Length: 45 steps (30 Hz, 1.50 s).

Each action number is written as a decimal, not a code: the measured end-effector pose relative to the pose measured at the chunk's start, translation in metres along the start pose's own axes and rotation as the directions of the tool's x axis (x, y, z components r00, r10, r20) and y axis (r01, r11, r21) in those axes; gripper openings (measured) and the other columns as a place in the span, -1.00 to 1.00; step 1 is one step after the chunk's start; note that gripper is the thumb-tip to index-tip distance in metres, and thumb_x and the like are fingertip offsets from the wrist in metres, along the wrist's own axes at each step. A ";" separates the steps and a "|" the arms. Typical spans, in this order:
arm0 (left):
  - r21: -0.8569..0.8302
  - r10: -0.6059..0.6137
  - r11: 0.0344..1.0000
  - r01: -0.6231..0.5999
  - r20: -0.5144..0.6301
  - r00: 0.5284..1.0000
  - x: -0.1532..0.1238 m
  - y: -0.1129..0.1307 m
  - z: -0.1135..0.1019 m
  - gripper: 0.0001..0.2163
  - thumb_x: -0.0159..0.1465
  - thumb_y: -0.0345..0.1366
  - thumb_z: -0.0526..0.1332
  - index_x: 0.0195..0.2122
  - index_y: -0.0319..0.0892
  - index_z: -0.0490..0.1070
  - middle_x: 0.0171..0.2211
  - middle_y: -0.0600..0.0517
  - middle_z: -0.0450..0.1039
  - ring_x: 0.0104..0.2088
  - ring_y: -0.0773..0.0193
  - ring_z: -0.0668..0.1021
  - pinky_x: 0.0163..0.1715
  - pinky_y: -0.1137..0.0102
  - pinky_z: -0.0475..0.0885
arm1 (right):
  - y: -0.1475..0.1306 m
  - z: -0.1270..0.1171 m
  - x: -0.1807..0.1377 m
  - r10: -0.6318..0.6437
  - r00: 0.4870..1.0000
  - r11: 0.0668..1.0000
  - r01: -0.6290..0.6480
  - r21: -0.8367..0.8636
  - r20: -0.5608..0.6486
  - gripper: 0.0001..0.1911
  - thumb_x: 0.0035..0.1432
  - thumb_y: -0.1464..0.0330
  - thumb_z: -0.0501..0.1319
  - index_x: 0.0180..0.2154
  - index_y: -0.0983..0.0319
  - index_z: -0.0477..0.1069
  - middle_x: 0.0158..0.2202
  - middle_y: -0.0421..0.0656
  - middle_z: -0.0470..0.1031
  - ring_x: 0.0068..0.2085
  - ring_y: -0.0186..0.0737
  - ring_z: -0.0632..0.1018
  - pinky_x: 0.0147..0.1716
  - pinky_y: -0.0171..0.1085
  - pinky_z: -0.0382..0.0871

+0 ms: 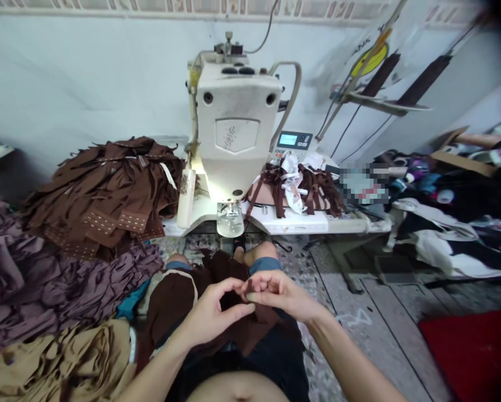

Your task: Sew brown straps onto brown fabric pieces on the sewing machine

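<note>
Over my lap, in front of the sewing machine, my left hand (215, 314) and my right hand (284, 291) meet with fingertips close together. Both pinch a small edge of a brown fabric piece (264, 330), which hangs down across my thighs; the exact bit between the fingers is mostly hidden. More brown cloth (170, 301) with a pale edge drapes over my knee on the left. Just beyond the hands stands the white sewing machine (237, 111), its lamp lit above the needle plate (230, 220).
Brown garments with rows of metal hooks or eyes (120, 190) are heaped left of the machine. Mauve cloth (58, 279) and tan cloth (62, 363) lie nearer. Brown straps and white tags (294, 184) sit right, by a control panel (292, 140). A red cloth (476, 352) lies at lower right.
</note>
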<state>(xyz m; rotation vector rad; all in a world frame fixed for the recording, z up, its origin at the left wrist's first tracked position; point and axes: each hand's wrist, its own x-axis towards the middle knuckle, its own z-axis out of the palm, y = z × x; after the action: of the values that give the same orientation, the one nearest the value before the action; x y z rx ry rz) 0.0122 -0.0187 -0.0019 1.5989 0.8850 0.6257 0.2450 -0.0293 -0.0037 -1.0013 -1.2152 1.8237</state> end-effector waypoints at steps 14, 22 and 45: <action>-0.085 -0.065 0.995 0.055 -0.129 0.989 0.006 0.022 -0.014 -0.70 0.46 -0.02 0.25 -0.25 -0.15 0.41 -0.36 0.11 0.36 -0.33 0.32 0.40 -0.31 0.46 0.32 | -0.040 0.010 0.023 -0.281 0.954 0.913 0.231 -0.336 -0.108 -0.46 0.35 0.03 0.36 -0.53 0.24 0.39 -0.53 -0.27 0.33 -0.48 -0.35 0.27 -0.47 -0.31 0.11; 0.358 0.268 0.928 -0.105 -0.444 0.855 0.046 0.042 -0.056 -0.72 0.52 -0.18 0.15 0.18 -0.14 0.39 -0.40 0.13 0.46 -0.39 0.28 0.55 -0.28 0.41 0.46 | -0.073 0.010 0.080 -0.684 0.701 0.599 0.384 -0.703 -0.200 -0.70 0.35 0.15 0.38 -0.37 0.18 0.62 -0.39 -0.15 0.49 -0.41 -0.20 0.48 -0.42 -0.25 0.32; 0.961 0.797 0.199 -0.192 -0.045 0.602 0.050 0.027 -0.021 -0.66 0.43 -0.46 0.26 0.22 -0.35 0.50 0.22 -0.26 0.57 0.25 -0.08 0.56 0.27 0.05 0.50 | -0.069 -0.027 0.069 -0.726 0.620 0.007 0.441 -0.898 0.298 -0.66 0.50 0.35 0.18 0.19 0.15 0.59 0.11 0.07 0.60 -0.19 -0.12 0.64 -0.15 -0.14 0.63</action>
<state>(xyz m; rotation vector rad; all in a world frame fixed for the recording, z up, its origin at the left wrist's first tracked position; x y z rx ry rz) 0.0302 0.0322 0.0254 2.9483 1.1885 1.3273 0.2478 0.0622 0.0401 -0.9340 -2.1588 0.0720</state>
